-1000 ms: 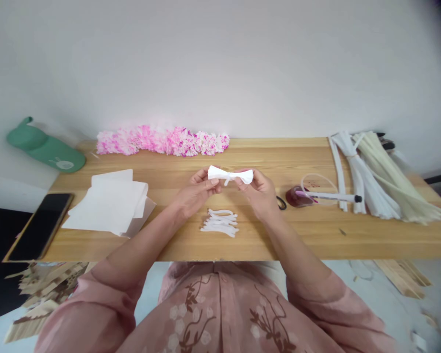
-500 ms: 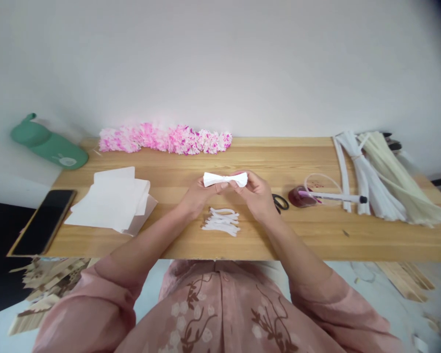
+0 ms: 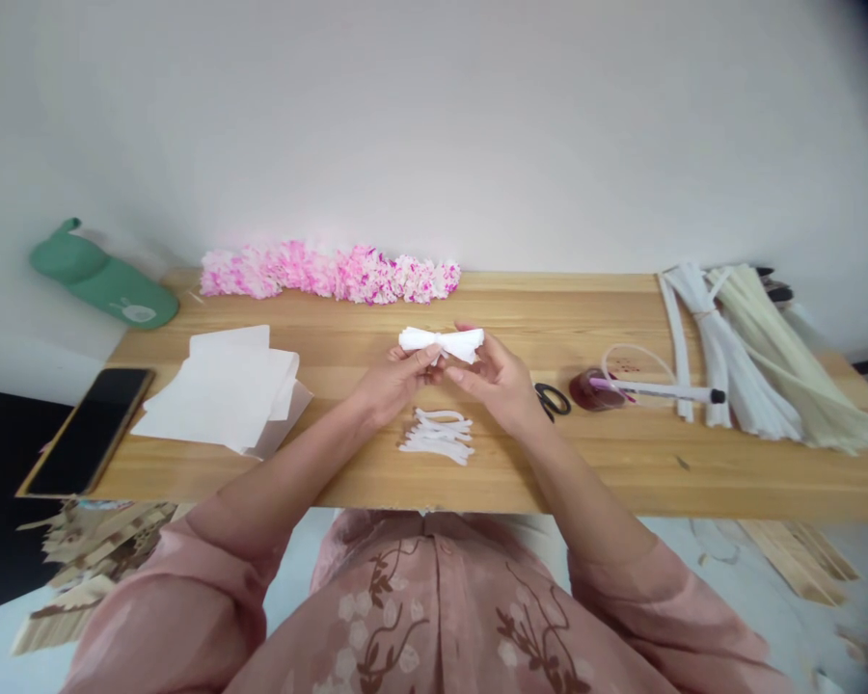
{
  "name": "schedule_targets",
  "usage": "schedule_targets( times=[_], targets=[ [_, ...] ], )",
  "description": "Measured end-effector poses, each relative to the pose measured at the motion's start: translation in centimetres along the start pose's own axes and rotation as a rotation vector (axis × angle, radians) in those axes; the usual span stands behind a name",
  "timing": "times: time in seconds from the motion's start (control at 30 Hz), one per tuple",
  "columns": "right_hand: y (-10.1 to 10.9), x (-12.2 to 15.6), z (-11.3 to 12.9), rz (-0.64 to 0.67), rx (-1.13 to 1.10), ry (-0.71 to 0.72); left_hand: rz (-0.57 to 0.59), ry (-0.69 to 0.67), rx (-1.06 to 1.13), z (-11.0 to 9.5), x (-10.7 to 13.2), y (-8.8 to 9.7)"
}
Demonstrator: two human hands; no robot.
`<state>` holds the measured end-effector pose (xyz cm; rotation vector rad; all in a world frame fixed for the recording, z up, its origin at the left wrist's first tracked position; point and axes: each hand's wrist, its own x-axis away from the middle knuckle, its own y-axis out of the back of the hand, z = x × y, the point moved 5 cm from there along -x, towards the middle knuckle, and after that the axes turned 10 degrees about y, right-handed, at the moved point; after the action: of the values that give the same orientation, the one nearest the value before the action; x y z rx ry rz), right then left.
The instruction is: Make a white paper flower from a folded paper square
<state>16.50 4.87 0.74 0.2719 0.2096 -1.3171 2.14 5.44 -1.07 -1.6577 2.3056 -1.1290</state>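
Observation:
A white pleated paper bow (image 3: 463,344), gathered narrow at its middle, is held up over the table at chest height. The thumb of my left hand (image 3: 394,386) presses on the bow close to its waist, the fingers closed beneath. Around the bow's right end curls my right hand (image 3: 502,381); its fingers reach behind the paper and its thumb lies lower, in front. Part of the fingers on both sides is hidden by the paper. Just below the hands, a small pile of short white strips (image 3: 438,439) rests on the table.
On the wooden table (image 3: 376,477) are white paper sheets (image 3: 221,390), a phone (image 3: 91,432), a green bottle (image 3: 108,280), pink-white paper flowers (image 3: 325,273), scissors (image 3: 552,398), a jar of dark red liquid (image 3: 594,390), a white pen (image 3: 665,391) and bundles of long strips (image 3: 745,357).
The bow has tilted slightly, its right end turning downward. My right thumb has come away from the bow's middle, and my left thumb now presses there.

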Motion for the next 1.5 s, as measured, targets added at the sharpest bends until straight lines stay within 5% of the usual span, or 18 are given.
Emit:
schedule_targets(
  times=[0.37, 0.77, 1.17, 1.37, 1.5],
  targets=[
    [0.0, 0.2, 0.2, -0.098, 0.06, 0.001, -0.047, -0.126, -0.229, -0.3, 0.3, 0.0],
    [0.7, -0.1, 0.3, -0.123, 0.163, 0.027, -0.006, 0.007, 0.03, 0.0, 0.1, -0.3],
    [1.2, -0.1, 1.1, 0.044, 0.139, 0.113, 0.105, 0.024, -0.09, 0.1, 0.8, -1.4],
    [3.5, -0.3, 2.6, -0.084, 0.184, 0.071, 0.088, -0.04, -0.305, -0.3, 0.8, -0.9],
    [2.4, -0.6, 4.2, 0.082, 0.339, 0.025, 0.039, -0.071, -0.388, -0.7, 1.1, -1.2]
  ],
)
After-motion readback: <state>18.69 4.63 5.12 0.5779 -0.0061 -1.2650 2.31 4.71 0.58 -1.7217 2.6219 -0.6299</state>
